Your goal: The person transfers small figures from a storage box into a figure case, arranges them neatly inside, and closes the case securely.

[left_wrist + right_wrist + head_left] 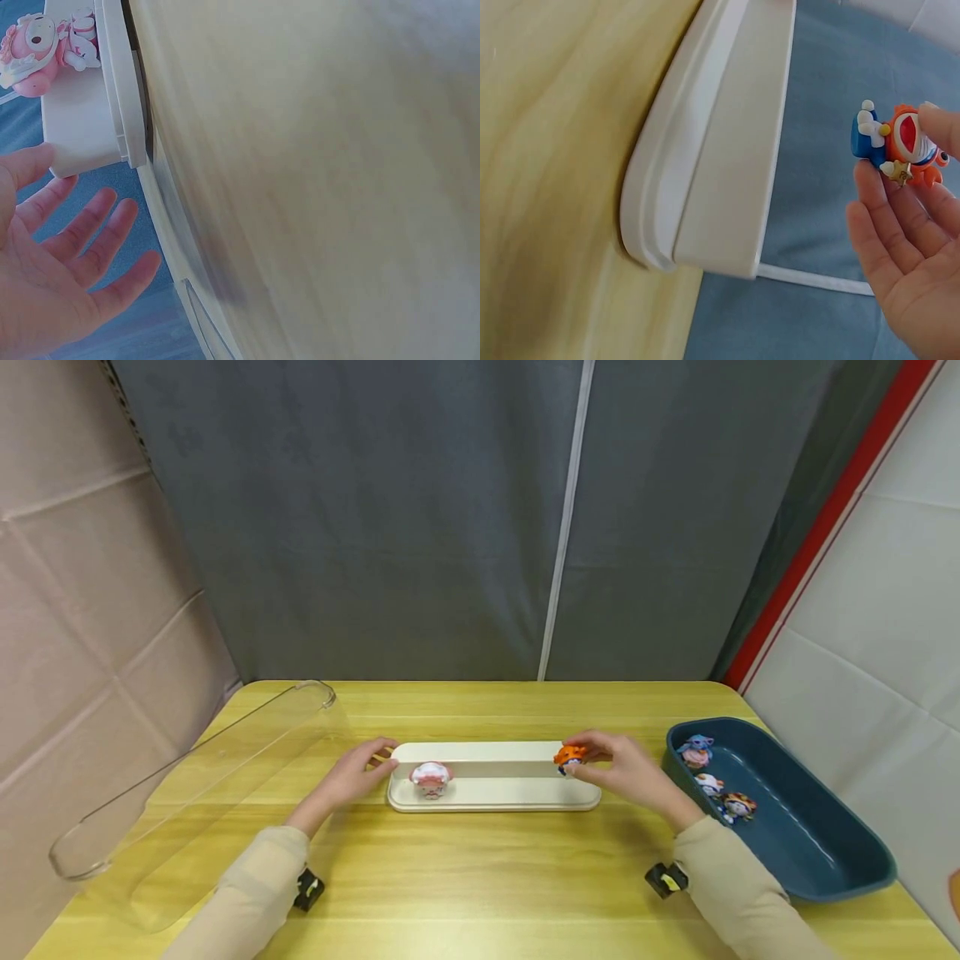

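Note:
A white stepped display base [495, 793] lies in the middle of the wooden table. On its lower step, near the left end, stands a pink figurine [431, 779], also in the left wrist view [37, 49]. My left hand [386, 757] is at the base's left end [90, 127] with straight, spread fingers [112, 225]; whether it touches the base is unclear. My right hand [579, 755] pinches a small orange and blue figurine [568, 757] over the base's right end. In the right wrist view this figurine [885, 139] sits between thumb and fingers [885, 217], just beside the base [720, 150].
A dark blue tray [825, 810] stands at the right with three small figurines [708, 785] at its far end. A long clear plastic cover [202, 777] lies on the left of the table. Grey curtain hangs behind the table.

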